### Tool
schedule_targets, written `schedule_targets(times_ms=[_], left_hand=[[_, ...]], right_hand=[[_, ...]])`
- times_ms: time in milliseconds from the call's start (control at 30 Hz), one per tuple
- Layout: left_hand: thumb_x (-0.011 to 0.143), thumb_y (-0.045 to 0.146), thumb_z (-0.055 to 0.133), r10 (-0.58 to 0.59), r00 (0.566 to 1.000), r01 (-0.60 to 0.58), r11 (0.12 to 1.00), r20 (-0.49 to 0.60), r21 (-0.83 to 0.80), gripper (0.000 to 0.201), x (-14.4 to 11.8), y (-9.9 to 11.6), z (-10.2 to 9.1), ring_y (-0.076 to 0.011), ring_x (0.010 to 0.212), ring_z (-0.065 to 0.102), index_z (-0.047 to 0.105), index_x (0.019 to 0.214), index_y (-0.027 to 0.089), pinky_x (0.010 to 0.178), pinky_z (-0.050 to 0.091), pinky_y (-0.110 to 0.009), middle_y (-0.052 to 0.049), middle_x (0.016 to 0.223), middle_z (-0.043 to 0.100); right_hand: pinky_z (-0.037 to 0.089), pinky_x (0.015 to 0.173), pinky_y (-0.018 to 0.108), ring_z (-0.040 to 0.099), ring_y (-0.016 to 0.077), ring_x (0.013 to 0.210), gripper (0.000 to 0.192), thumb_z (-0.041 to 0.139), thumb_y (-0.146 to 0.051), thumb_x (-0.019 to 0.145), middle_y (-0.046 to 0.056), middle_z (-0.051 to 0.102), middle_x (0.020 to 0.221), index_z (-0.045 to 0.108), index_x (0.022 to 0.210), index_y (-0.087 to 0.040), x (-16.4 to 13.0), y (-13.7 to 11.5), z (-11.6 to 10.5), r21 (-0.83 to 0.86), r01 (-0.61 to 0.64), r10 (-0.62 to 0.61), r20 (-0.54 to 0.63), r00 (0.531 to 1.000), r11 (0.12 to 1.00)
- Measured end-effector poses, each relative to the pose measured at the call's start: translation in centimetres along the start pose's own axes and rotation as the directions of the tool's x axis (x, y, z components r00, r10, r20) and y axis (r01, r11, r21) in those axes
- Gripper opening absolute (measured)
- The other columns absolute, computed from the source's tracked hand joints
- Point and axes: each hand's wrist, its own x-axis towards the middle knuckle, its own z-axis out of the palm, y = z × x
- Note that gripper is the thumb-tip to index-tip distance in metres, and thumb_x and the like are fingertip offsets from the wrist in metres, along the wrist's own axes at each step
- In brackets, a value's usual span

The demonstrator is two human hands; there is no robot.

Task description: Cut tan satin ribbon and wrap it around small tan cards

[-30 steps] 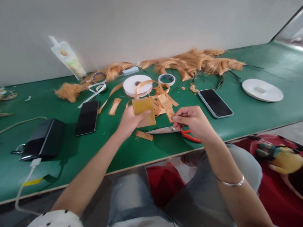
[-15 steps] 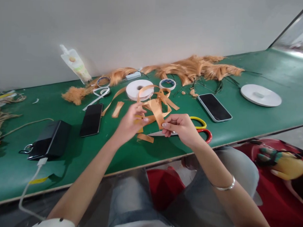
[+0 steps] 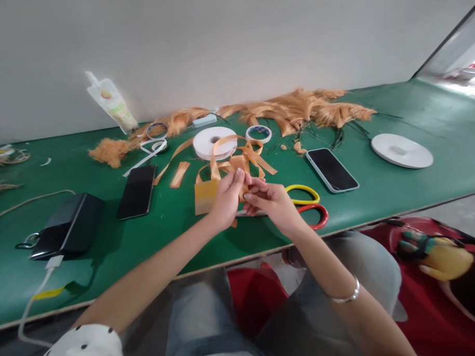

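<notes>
A short piece of orange ribbon (image 3: 239, 162) is pinched between my two hands above the table. My left hand (image 3: 228, 196) has its thumb and fingers closed on the piece. My right hand (image 3: 270, 202) grips the same ribbon from the other side, partly hiding it. Under my hands lie the scissors, with yellow and red handles (image 3: 313, 209); their blades are mostly covered. A yellowish card (image 3: 205, 196) rests beside my left hand. Behind them, a long loose ribbon (image 3: 257, 153) curls away from a white ribbon spool (image 3: 208, 144).
Two phones, one black (image 3: 136, 192) and one in a pale case (image 3: 332, 170), flank the work area. Bundles of orange fibre (image 3: 298, 111) line the wall. A white disc (image 3: 402, 151) lies at right, tape rolls (image 3: 259, 133) behind, a black device (image 3: 69, 225) with a cable at left.
My left hand has moved right to meet my right hand and closed on the ribbon piece. The yellowish card has come into view. The camera view has shifted slightly.
</notes>
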Motion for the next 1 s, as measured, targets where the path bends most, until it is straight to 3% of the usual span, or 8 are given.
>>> schedule_targets(times_ms=[67, 167, 233, 333, 433, 533, 700, 1000], left_hand=[[0.085, 0.059, 0.045, 0.110, 0.994, -0.110, 0.988, 0.007, 0.112, 0.042, 0.4, -0.3, -0.4, -0.0190, 0.080, 0.066, 0.046, 0.068, 0.021, 0.067, 0.052, -0.031, -0.004, 0.079, 0.069], [0.087, 0.057, 0.043, 0.193, 0.981, -0.189, 0.928, 0.022, 0.320, 0.042, 0.8, -0.6, -1.0, -0.0175, 0.074, 0.064, 0.049, 0.065, 0.021, 0.071, 0.049, -0.031, -0.003, 0.072, 0.067], [0.088, 0.056, 0.041, 0.154, 0.983, -0.182, 0.887, 0.100, 0.425, 0.044, 0.8, -0.9, -1.1, -0.0164, 0.064, 0.060, 0.050, 0.064, 0.021, 0.066, 0.047, -0.030, -0.002, 0.064, 0.064], [0.089, 0.056, 0.038, 0.070, 0.963, -0.194, 0.851, 0.260, 0.488, 0.045, 0.4, -1.5, -1.1, -0.0147, 0.052, 0.053, 0.050, 0.064, 0.021, 0.059, 0.042, -0.029, 0.000, 0.053, 0.056], [0.087, 0.060, 0.040, 0.015, 0.950, -0.159, 0.882, 0.311, 0.443, 0.046, 0.0, -1.9, -0.9, -0.0127, 0.045, 0.044, 0.048, 0.065, 0.021, 0.051, 0.036, -0.028, 0.002, 0.047, 0.047], [0.083, 0.065, 0.044, -0.081, 0.938, -0.031, 0.949, 0.336, 0.315, 0.046, -0.1, -2.1, -0.9, -0.0097, 0.041, 0.035, 0.048, 0.070, 0.020, 0.044, 0.031, -0.025, 0.006, 0.047, 0.038], [0.081, 0.065, 0.047, -0.159, 0.926, 0.091, 0.974, 0.344, 0.207, 0.048, -0.1, -2.2, -0.8, -0.0063, 0.040, 0.028, 0.049, 0.079, 0.017, 0.040, 0.029, -0.021, 0.009, 0.049, 0.030], [0.077, 0.067, 0.050, -0.176, 0.943, 0.135, 0.978, 0.281, 0.162, 0.051, -0.2, -2.1, -0.6, -0.0042, 0.040, 0.022, 0.046, 0.074, 0.016, 0.037, 0.020, -0.019, 0.011, 0.048, 0.025]], right_hand=[[0.047, 0.054, 0.026, 0.056, 0.0114, 0.053, 0.031, 0.071, -0.045, 0.067, 0.000, 0.061, 0.060, 0.061, 0.075, -0.016, 0.1, -0.1, -0.5, -0.180, 0.062, -0.081, -0.100, 0.992, 0.982], [0.048, 0.061, 0.028, 0.058, 0.0137, 0.064, 0.030, 0.069, -0.040, 0.071, 0.003, 0.064, 0.073, 0.061, 0.088, -0.017, 0.3, -0.5, -1.5, -0.398, 0.158, -0.279, -0.266, 0.923, 0.904], [0.050, 0.068, 0.028, 0.060, 0.0143, 0.074, 0.036, 0.069, -0.035, 0.071, 0.005, 0.066, 0.090, 0.060, 0.101, -0.018, 0.3, -0.8, -2.0, -0.445, 0.226, -0.368, -0.265, 0.891, 0.866], [0.050, 0.070, 0.028, 0.060, 0.0139, 0.074, 0.030, 0.066, -0.030, 0.074, 0.006, 0.067, 0.097, 0.063, 0.100, -0.018, 0.3, -1.0, -2.3, -0.473, 0.248, -0.379, -0.203, 0.903, 0.845], [0.048, 0.063, 0.027, 0.060, 0.0138, 0.066, 0.014, 0.063, -0.029, 0.076, 0.003, 0.068, 0.077, 0.067, 0.081, -0.016, 0.3, -0.9, -2.3, -0.456, 0.221, -0.332, -0.178, 0.926, 0.862], [0.045, 0.057, 0.026, 0.057, 0.0121, 0.058, 0.014, 0.061, -0.027, 0.078, 0.001, 0.064, 0.064, 0.067, 0.073, -0.016, 0.3, -0.6, -2.3, -0.441, 0.230, -0.322, -0.145, 0.936, 0.868], [0.044, 0.054, 0.025, 0.055, 0.0106, 0.053, 0.014, 0.060, -0.024, 0.078, 0.000, 0.061, 0.058, 0.067, 0.071, -0.014, 0.4, -0.6, -2.2, -0.379, 0.239, -0.315, -0.151, 0.937, 0.894], [0.047, 0.054, 0.026, 0.057, 0.0110, 0.053, 0.013, 0.061, -0.022, 0.077, 0.000, 0.060, 0.057, 0.066, 0.069, -0.014, 0.6, -0.3, -1.8, -0.294, 0.233, -0.296, -0.193, 0.935, 0.927]])
